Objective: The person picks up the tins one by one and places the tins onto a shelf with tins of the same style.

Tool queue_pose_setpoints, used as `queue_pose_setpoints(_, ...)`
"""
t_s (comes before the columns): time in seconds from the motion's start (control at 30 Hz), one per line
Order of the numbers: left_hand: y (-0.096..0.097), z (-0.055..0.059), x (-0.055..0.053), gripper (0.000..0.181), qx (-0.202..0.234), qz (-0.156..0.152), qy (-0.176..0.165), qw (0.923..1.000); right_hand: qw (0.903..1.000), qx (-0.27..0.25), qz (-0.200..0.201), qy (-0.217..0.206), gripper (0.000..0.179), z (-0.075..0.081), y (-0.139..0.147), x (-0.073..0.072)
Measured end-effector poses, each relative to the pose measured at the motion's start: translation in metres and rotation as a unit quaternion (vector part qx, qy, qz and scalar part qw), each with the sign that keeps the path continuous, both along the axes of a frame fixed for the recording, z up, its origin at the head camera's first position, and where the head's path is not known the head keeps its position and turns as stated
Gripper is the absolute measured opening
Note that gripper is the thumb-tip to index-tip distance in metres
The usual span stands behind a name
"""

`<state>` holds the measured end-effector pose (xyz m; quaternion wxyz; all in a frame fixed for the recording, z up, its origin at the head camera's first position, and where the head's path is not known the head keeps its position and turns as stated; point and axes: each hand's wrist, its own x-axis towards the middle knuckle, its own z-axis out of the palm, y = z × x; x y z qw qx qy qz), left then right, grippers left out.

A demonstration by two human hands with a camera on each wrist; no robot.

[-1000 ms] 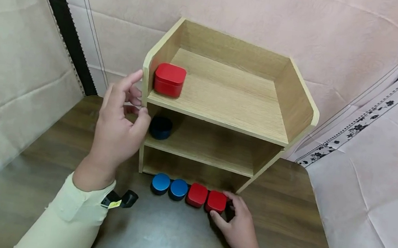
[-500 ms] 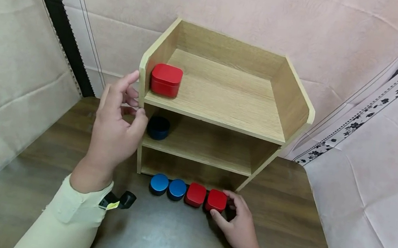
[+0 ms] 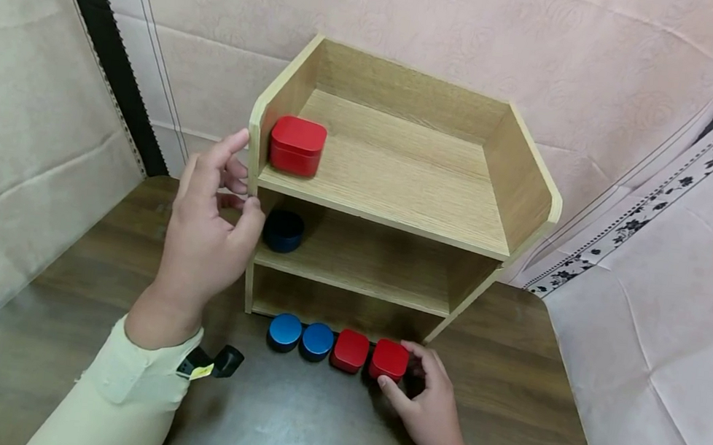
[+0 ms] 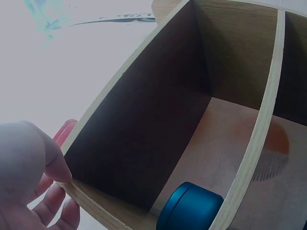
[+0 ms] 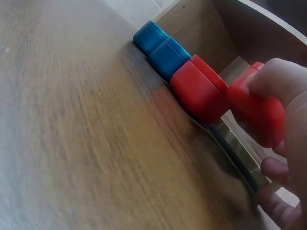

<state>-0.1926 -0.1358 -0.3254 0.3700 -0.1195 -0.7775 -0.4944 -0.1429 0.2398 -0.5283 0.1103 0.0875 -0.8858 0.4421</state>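
Note:
In the head view my left hand grips the left side panel of a wooden shelf unit; the left wrist view has the thumb at the panel's front edge and fingers beyond it. My right hand pinches a red rounded-square tin between thumb and fingers, at the right end of a row before the unit. Beside it in the row are another red tin and two blue round tins, one nearer and one at the left end. The right wrist view shows the held tin tilted against its neighbour.
A larger red tin sits at the left of the top shelf. On the middle shelf, also left, stands a dark blue round tin. The unit rests on a brown wooden table, with pale cloth walls around.
The pinched red tin has shifted slightly right, widening the gap to the red tin beside it. The whole head view has drifted a little; the left hand keeps its grip on the shelf unit.

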Motion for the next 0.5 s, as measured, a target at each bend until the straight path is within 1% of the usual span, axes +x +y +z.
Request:
queue_pose_setpoints(0.17, 0.0000, -0.0002, -0.0011, 0.082, 0.003, -0.005, 0.009, 0.9999, 0.9995, -0.020, 0.018, 0.013, 0.064, 0.0012, -0.0002, 0.0000)
queue_pose_setpoints(0.5, 0.0005, -0.0010, -0.0002, 0.083, 0.000, -0.006, 0.012, 0.9999, 0.9989, -0.036, 0.024, 0.020, 0.064, 0.0019, -0.0029, 0.0030)
